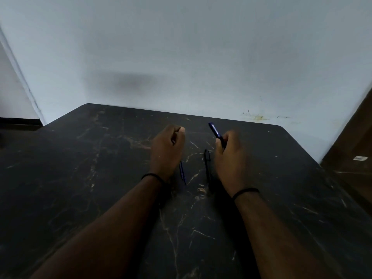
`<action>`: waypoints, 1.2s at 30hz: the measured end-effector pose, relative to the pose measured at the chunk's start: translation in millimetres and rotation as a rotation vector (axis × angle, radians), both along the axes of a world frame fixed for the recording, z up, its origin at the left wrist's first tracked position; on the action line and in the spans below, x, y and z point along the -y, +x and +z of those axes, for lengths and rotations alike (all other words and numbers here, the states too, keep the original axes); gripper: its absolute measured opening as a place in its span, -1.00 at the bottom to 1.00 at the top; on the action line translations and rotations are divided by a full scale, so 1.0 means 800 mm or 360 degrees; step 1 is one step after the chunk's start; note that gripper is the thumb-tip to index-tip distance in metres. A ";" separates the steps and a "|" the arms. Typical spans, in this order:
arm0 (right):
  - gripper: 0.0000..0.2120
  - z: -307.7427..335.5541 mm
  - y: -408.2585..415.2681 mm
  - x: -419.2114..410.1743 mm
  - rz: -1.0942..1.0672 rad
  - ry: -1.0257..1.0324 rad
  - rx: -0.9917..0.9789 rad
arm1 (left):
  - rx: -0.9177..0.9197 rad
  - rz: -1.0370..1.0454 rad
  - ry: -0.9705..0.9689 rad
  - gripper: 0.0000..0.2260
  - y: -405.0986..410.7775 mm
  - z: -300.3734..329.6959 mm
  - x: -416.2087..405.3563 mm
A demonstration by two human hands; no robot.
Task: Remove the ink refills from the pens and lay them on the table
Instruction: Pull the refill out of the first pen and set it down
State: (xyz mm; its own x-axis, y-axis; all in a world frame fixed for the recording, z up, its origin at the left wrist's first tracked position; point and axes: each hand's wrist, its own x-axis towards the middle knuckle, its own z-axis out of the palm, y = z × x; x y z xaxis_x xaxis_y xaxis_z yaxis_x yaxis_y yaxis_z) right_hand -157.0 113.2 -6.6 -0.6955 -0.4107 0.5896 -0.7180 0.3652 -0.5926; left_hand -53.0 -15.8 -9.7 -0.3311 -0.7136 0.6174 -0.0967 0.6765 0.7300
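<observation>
Pinching a blue pen (215,132) with white lettering, the right hand (229,158) tilts it; left hand (168,150) fisted.

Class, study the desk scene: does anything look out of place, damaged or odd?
Nothing is damaged on the table. The one blemish is a yellowish stain with scratch marks low on the wall, just above the table's far right edge. The pens look orderly: one in the right hand, others lying between the hands.

Three pens in all: one blue pen (215,130) in the right grip (229,156), one black pen (207,164) beside it, one blue pen (182,172) beside the left grip (168,150).
</observation>
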 end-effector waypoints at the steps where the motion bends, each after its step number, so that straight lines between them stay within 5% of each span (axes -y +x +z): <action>1: -0.82 0.000 0.004 0.002 0.0086 -0.0064 -0.0024 | -0.0022 -0.0019 -0.0033 -0.78 -0.001 0.001 -0.003; 10: -0.80 -0.001 0.028 0.012 0.0494 0.0189 -0.0350 | -0.0016 -0.0099 -0.0146 -0.71 0.003 0.004 -0.012; 23: -0.67 0.006 0.045 0.000 0.0233 0.0455 -0.0377 | 0.0078 -0.0191 -0.0073 -0.67 0.008 0.005 -0.019; 33: -0.47 0.000 0.044 -0.009 0.0146 0.0430 -0.0307 | 0.0131 0.0212 -0.0030 -0.63 0.027 0.013 0.002; 36: -0.47 -0.005 0.035 -0.011 0.0134 0.0414 -0.0238 | 0.0466 0.0404 0.0151 -0.62 0.046 0.013 0.028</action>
